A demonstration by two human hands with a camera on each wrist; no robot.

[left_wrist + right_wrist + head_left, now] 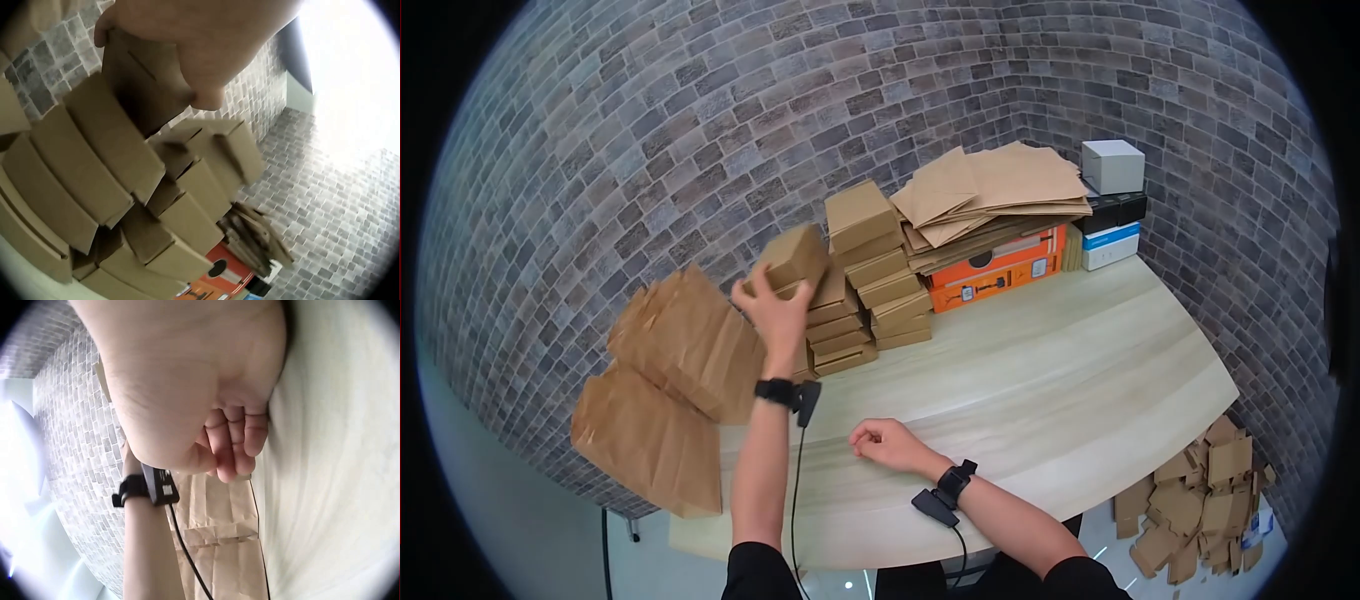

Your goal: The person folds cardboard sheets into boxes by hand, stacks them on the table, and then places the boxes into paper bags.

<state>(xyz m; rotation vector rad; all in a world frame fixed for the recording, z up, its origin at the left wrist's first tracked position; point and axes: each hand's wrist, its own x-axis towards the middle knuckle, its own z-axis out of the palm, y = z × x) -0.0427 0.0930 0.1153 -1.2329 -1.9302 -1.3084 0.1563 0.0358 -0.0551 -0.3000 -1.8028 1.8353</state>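
My left hand [778, 312] grips a small brown cardboard box [793, 254] at the top of the left stack, thumb on one side and fingers on the other. In the left wrist view the hand [200, 37] holds that box [147, 81] above and beside the stacked boxes [112, 137]. Stacked brown boxes [836, 328] stand just right of the hand in the head view. My right hand [892, 444] rests on the table [1020, 400] with loosely curled fingers and nothing in it; the right wrist view shows its fingers [231, 440] hanging bent.
Two brown paper bags [650, 440] stand at the table's left. Behind are flat cardboard sheets [1010, 180] on orange boxes [1000, 272], with a white box [1113, 167] on a black box at the right corner. Cardboard pieces [1200, 500] lie on the floor at right.
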